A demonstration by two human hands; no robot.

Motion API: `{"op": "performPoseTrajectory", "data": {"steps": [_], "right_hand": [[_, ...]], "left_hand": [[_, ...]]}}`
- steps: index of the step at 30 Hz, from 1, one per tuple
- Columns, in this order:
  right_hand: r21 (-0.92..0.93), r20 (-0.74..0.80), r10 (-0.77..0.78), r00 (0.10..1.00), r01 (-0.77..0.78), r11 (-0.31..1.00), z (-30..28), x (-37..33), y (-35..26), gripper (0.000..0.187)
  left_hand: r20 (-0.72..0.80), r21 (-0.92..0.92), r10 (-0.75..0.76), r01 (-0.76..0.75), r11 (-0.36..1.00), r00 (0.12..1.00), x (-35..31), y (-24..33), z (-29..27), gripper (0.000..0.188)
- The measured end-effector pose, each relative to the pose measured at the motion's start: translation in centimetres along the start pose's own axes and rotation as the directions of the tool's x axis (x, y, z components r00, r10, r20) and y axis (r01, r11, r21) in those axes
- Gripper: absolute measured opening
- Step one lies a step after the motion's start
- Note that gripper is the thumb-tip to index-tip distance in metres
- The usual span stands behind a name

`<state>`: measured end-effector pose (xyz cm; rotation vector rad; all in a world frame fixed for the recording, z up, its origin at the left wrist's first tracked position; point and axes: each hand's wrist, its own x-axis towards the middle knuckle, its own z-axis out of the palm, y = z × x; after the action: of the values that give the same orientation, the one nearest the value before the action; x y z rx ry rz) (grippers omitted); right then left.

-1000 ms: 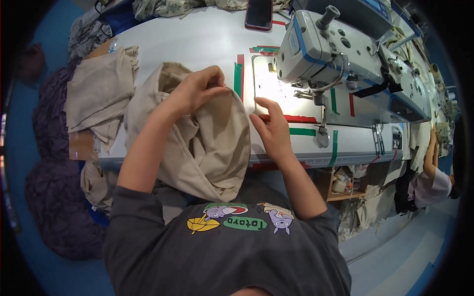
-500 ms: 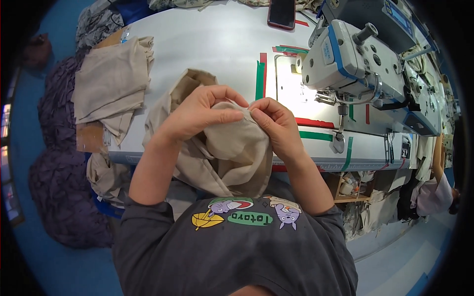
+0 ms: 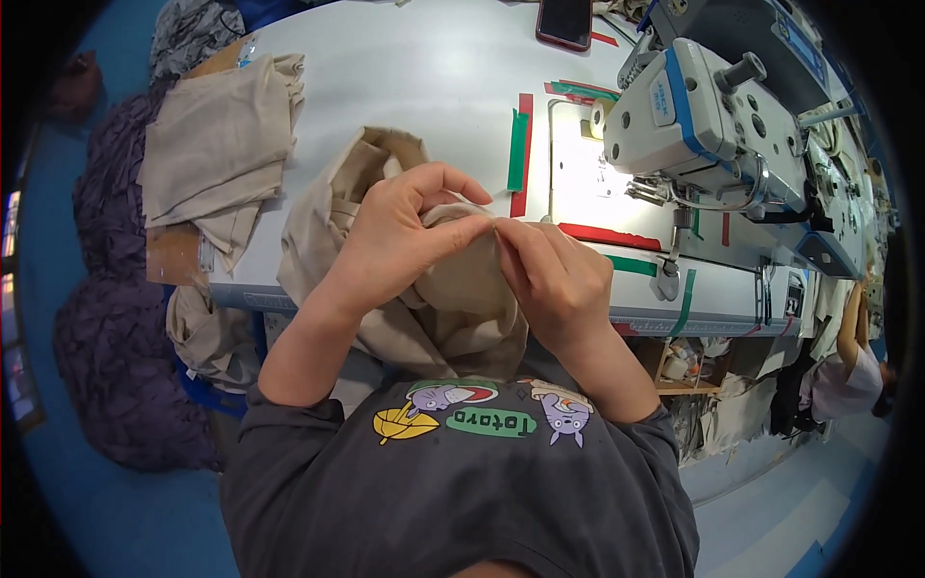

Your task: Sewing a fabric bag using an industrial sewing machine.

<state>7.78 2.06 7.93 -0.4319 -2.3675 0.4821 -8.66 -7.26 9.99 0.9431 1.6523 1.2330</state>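
At the centre of the frame, a beige cloth (image 3: 462,332) is being held in loose, bunched folds, its upper part being rested on the white table (image 3: 405,82) and its lower part being draped over the front edge. A rim of it is being pinched by the left hand (image 3: 414,236), the thumb being stretched toward the right and the fingers being arched above. The same rim is being grasped by the right hand (image 3: 559,275) with curled fingers, whose exact grip is being partly hidden. At the upper right, a bright patch is being cast below the head of a white-and-blue sewing machine (image 3: 708,120). A stack of beige pieces (image 3: 217,144) is being supported at the upper left, and a phone (image 3: 565,21) is being borne by the table near the top edge.
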Motion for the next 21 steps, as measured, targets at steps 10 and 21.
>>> {"op": "performPoseTrajectory", "data": {"steps": [10,21], "right_hand": [[0.696,0.091,0.471,0.878,-0.394,0.601,-1.7,-0.2,1.4,0.011],[0.454,0.031,0.068,0.997,-0.074,0.888,-0.2,-0.1,0.2,0.029]], "left_hand": [[-0.137,-0.072,0.049,-0.059,0.996,0.989,0.1,-0.5,-1.6,0.017],[-0.092,-0.108,0.080,-0.090,0.990,0.993,-2.1,0.2,-1.3,0.020]]}}
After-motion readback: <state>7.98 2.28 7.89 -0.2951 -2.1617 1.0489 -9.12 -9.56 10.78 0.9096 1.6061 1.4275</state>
